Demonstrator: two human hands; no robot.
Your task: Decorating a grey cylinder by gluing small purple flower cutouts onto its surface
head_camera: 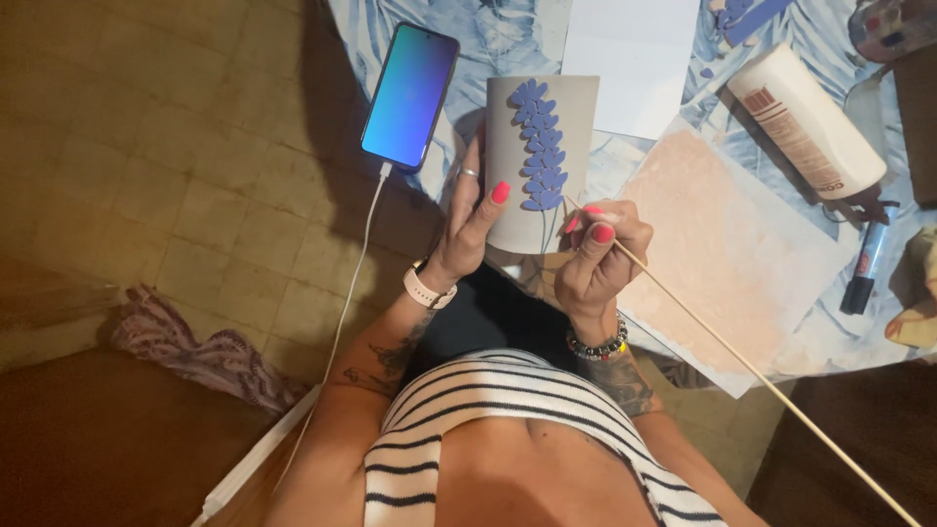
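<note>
Both hands busy: left hand (475,220) grips the grey cup (540,161) over the desk's near edge, right hand (592,256) pinches the wooden stick (742,363). Brace my wrists, keep tip pressure light on the blue flower (540,146).

Dim tiled floor (176,195) in yellowish brown, table (508,39) under a blue leaf-patterned cloth, crumpled patterned fabric (195,351) lying on the floor

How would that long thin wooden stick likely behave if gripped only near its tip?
The stick looks very slender and long, so it would probably flex and feel light. Held by the right hand near one end, its free length likely wobbles. It seems easy to snap.
</note>
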